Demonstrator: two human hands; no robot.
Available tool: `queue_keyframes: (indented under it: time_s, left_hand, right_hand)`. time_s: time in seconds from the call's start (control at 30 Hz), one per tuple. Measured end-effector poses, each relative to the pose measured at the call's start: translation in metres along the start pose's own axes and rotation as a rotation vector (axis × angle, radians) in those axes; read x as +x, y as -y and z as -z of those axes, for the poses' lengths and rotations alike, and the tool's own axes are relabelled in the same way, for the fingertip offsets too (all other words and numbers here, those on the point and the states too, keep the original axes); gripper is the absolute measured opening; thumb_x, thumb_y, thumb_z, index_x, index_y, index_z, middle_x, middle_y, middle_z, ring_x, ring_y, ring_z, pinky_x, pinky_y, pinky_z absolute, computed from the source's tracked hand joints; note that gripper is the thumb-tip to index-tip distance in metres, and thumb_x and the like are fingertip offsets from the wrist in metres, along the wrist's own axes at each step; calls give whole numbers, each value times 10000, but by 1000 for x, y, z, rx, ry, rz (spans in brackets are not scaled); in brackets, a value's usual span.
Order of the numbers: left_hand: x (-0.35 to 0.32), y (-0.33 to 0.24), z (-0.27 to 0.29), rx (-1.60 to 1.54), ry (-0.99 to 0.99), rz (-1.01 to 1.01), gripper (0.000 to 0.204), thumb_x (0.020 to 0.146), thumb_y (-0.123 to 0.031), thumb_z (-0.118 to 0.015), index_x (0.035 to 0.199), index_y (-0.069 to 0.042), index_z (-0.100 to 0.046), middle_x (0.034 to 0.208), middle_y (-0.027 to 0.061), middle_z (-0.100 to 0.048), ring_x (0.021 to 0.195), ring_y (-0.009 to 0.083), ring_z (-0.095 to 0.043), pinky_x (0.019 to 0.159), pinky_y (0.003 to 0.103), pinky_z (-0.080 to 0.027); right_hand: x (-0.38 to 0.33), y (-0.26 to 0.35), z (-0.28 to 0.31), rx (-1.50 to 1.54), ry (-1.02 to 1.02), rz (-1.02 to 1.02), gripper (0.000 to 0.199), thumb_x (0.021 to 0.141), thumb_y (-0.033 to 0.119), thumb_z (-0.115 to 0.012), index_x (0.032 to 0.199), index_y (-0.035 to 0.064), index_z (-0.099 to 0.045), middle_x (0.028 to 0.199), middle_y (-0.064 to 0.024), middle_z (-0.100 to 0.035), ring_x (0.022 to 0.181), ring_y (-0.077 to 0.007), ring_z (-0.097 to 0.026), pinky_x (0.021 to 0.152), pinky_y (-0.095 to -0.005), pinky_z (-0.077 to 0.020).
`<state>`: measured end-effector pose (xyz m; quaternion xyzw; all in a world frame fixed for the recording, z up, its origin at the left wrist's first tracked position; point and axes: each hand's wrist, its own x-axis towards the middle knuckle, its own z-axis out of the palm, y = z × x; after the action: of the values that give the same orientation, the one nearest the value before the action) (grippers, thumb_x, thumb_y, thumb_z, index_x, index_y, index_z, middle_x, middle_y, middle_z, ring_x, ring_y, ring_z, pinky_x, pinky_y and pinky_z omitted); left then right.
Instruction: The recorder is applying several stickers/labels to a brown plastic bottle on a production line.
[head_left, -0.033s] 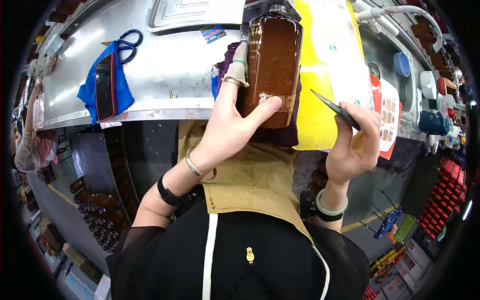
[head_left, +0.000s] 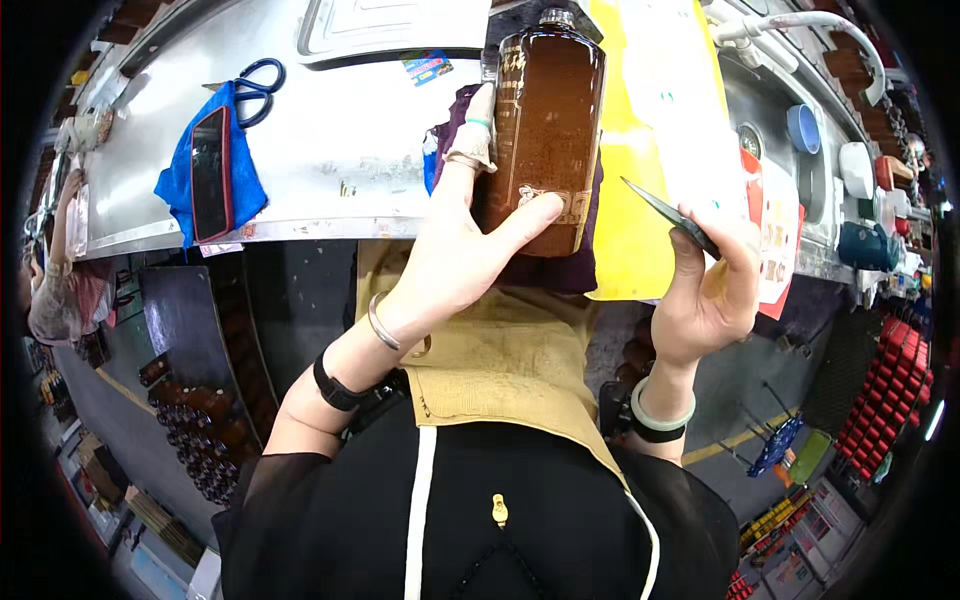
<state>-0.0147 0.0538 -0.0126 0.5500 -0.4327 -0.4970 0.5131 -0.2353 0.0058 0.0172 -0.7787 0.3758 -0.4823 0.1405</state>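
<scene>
The steel table fills the upper half of the view, its front edge running from 9 o'clock toward 3 o'clock. A yellow sheet lies on it at 1 o'clock. The brown bottle lies flat at 12 o'clock on a dark purple cloth, neck pointing away from the person, its base at the table's front edge.

The left hand is pressed on the bottle from the 9 o'clock side: the fingers stretch along its left flank, and the thumb crosses the lower label band. The right hand, at 3 o'clock and clear of the bottle, is closed around the handle of a thin dark blade, whose tip points toward 10 o'clock, near the bottle's right edge but not touching it.

Judged procedure for working the blade on the bottle surface:
1. Keep the left palm bearing down so the bottle cannot roll on the cloth.
2. Bring the blade in at a shallow angle; a steep angle is likely to scratch the glass.
3. Stroke away from the left thumb, which lies close to the blade's path.

A blue cloth carrying a phone lies at 10 o'clock, with scissors touching its far edge.
</scene>
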Motion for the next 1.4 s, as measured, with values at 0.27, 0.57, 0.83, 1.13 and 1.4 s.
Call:
queue_keyframes:
  time_s: [0.27,0.57,0.83,1.13,1.4]
  left_hand:
    - [3,10,4,-213,-6,-19,812,1039,-169,-649,1685,-30,-177,1652,150,-380,1467,205,-404,1227,360,-320]
    - [-3,17,7,-229,-23,-171,735,1104,-235,-553,1654,67,-169,1713,181,-273,1557,241,-305,1270,375,-234]
    - [-22,39,19,547,-106,-558,1334,546,-518,-989,1577,68,-377,1600,261,-435,1416,412,-469,1198,490,-359]
    - [-7,38,4,511,-319,-578,1009,711,-154,-934,1555,42,-417,1412,138,-640,1270,327,-564,1126,446,-389]
    - [-10,28,10,528,-214,-541,958,709,-82,-899,1547,44,-453,1459,182,-600,1330,359,-559,1129,448,-431]
  right_hand:
    - [8,3,-18,-38,-36,48,216,820,-27,-831,1015,18,-750,973,-90,-772,875,-247,-692,805,-346,-530]
    - [15,8,-23,-52,12,106,184,839,-2,-808,1014,41,-767,980,-82,-771,863,-249,-680,795,-351,-526]
    - [33,25,-26,-51,492,313,437,742,138,-803,1167,63,-736,952,-14,-681,768,-198,-579,720,-345,-456]
    - [39,35,-31,-69,599,485,347,776,173,-712,1119,132,-743,985,19,-678,830,-184,-572,785,-344,-447]
    - [40,-10,-39,-81,327,494,291,744,103,-735,1029,148,-766,1003,24,-722,814,-173,-587,782,-343,-450]
